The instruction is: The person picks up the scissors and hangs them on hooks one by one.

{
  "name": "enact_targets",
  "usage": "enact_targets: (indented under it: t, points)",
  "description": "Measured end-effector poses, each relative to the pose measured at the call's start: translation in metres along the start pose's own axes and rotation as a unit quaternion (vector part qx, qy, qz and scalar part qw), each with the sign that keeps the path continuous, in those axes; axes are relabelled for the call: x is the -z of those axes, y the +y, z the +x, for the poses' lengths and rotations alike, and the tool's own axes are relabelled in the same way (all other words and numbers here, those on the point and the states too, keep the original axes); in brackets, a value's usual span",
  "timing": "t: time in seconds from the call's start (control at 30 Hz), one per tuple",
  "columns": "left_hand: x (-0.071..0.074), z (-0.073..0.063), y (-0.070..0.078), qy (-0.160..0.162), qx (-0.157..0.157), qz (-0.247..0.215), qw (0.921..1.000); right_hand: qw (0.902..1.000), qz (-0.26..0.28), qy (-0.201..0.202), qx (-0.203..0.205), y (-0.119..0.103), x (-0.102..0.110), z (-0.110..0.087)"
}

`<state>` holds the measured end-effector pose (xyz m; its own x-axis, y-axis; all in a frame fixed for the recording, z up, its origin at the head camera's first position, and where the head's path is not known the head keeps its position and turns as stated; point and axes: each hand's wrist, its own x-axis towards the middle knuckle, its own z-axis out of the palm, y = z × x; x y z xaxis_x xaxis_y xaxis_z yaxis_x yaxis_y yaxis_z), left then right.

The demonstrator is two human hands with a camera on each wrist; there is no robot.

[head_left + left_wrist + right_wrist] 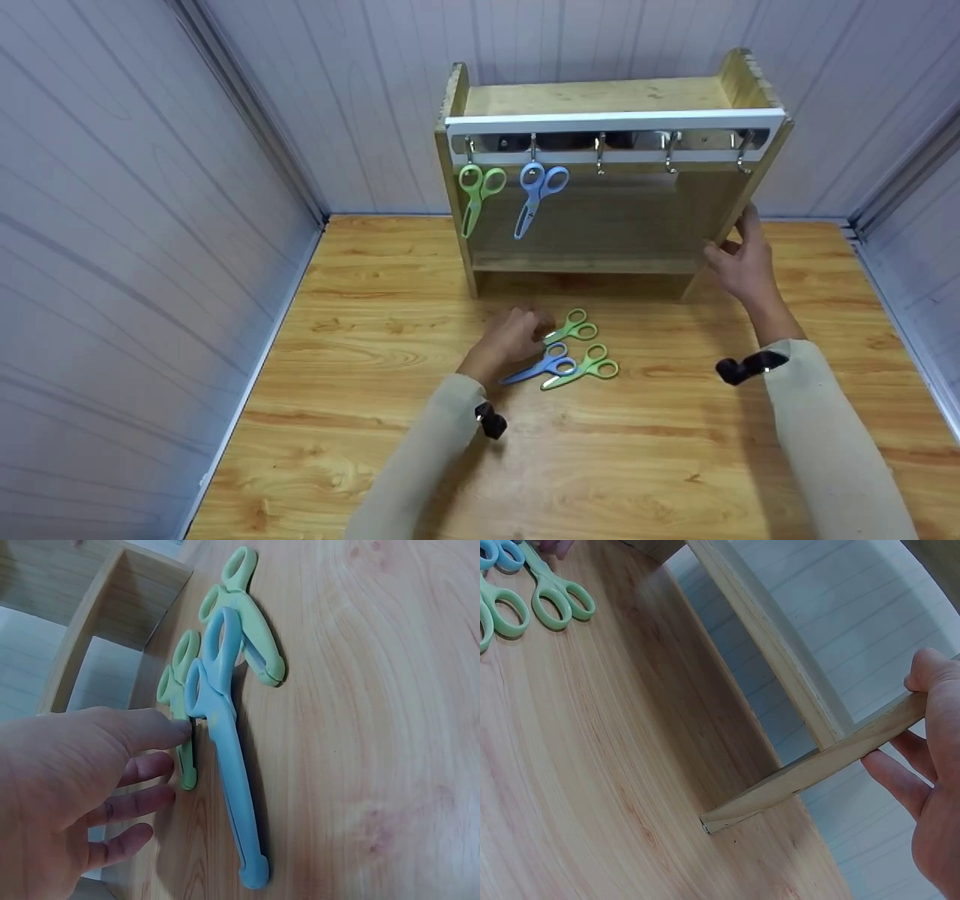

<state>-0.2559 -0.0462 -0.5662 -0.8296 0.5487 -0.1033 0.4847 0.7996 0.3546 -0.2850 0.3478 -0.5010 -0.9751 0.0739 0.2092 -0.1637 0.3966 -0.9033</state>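
My left hand is low over the tabletop beside the far green scissors. In the left wrist view its thumb overlaps those scissors near the blades, with the fingers loosely bent alongside; firm contact cannot be told. Blue scissors lie nearest that hand, partly over another green pair. My right hand grips the right side panel of a wooden shelf, thumb on one face and fingers on the other. Green scissors and blue scissors hang by their handles from the two leftmost hooks.
A white rail with several metal hooks runs across the shelf's upper front; the three hooks on the right carry nothing. The shelf stands on a wood-grain table, with pale panelled walls behind and at both sides.
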Motion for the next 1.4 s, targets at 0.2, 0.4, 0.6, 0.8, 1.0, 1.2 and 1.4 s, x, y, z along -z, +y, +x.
enact_targets:
  t: [0.2, 0.4, 0.6, 0.8, 1.0, 1.2, 1.4]
  points:
    - [-0.011, 0.003, -0.008, 0.009, -0.015, 0.005, 0.9998, 0.9999, -0.011, -0.001, -0.001, 0.001, 0.001, 0.0]
    - [-0.004, -0.003, 0.001, -0.003, 0.012, 0.011, 0.9999, 0.9999, -0.008, -0.003, 0.01, -0.001, 0.0, -0.001]
    - [-0.004, -0.002, 0.002, -0.009, 0.018, 0.006, 0.9998, 0.9999, -0.002, -0.005, 0.012, -0.002, -0.002, -0.003]
    - [-0.002, -0.002, 0.002, -0.017, 0.023, -0.006, 0.9996, 0.9999, 0.007, -0.007, 0.008, -0.001, -0.001, -0.001]
    - [0.002, 0.0, 0.001, -0.032, 0.026, -0.033, 0.9986, 0.9999, 0.009, -0.006, 0.008, -0.001, -0.001, -0.001]
    - [-0.01, 0.017, -0.015, -0.047, 0.019, -0.059, 0.997, 0.9999, -0.007, -0.002, 0.013, -0.001, -0.001, 0.0]
    - [-0.043, 0.041, -0.047, -0.045, -0.007, -0.074, 0.9963, 0.9998, -0.021, -0.001, 0.001, -0.002, 0.0, -0.001]
